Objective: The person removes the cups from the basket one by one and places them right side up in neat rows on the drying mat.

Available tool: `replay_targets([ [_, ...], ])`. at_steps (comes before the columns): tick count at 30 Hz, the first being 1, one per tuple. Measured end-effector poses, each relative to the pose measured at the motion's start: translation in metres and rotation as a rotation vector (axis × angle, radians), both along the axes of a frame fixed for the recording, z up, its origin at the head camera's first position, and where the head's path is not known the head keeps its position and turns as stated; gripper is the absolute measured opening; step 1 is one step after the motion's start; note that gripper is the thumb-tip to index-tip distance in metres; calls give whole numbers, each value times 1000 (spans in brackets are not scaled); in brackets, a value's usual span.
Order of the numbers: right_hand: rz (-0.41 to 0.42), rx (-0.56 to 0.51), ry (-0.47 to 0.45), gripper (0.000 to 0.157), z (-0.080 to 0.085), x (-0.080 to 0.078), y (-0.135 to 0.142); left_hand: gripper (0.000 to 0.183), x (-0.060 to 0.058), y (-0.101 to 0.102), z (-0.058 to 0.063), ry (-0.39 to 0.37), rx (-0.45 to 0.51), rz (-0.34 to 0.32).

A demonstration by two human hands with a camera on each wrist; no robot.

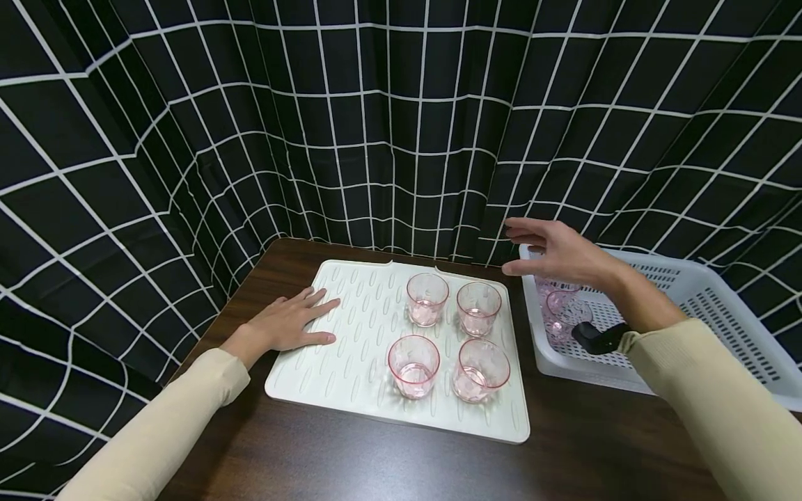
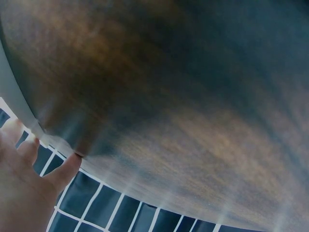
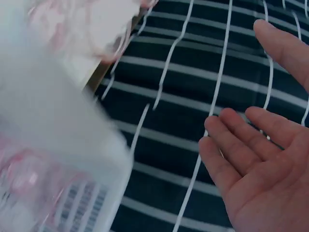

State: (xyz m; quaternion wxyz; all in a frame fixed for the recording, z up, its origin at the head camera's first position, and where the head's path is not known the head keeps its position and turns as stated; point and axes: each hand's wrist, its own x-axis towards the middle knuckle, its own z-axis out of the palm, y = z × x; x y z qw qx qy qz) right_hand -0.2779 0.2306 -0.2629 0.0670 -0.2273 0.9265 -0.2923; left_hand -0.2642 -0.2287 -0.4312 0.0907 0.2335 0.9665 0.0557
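My left hand [image 1: 289,321] lies with spread fingers on the left edge of a white drying mat [image 1: 351,362]. My right hand [image 1: 554,254] hovers over the near-left end of a white plastic basket [image 1: 683,278], its fingers apart and nothing between them; the palm [image 3: 270,179] shows in the right wrist view. Several pink-tinted glasses stand upright on the mat's right half: a back-left glass [image 1: 427,299], a back-right glass [image 1: 478,308], a front-left glass [image 1: 413,366] and a front-right glass [image 1: 480,369]. More pink glasses [image 1: 567,307] are inside the basket, below the right hand.
The mat and basket sit side by side on a dark wooden table [image 1: 301,445]. A black curtain with white grid lines [image 1: 388,139] hangs behind and to the left. A black strap mount [image 1: 598,339] is on the right wrist.
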Motion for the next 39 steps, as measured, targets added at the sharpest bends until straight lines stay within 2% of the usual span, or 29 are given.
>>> replay_targets([
  [7, -40, 15, -25, 76, -18, 6, 54, 84, 0, 0, -1, 4, 0, 4],
  [10, -50, 17, -51, 77, -27, 8, 73, 84, 1, -1, -1, 5, -1, 4],
  [18, -75, 64, -120, 80, -45, 12, 109, 83, 0, -1, -1, 5, -7, 5],
  [28, -38, 91, -217, 84, -58, 12, 128, 83, 1, 0, 1, -4, -12, 13],
  [39, -33, 119, -284, 88, -64, 6, 127, 85, 1, -1, -2, 0, -10, 11],
])
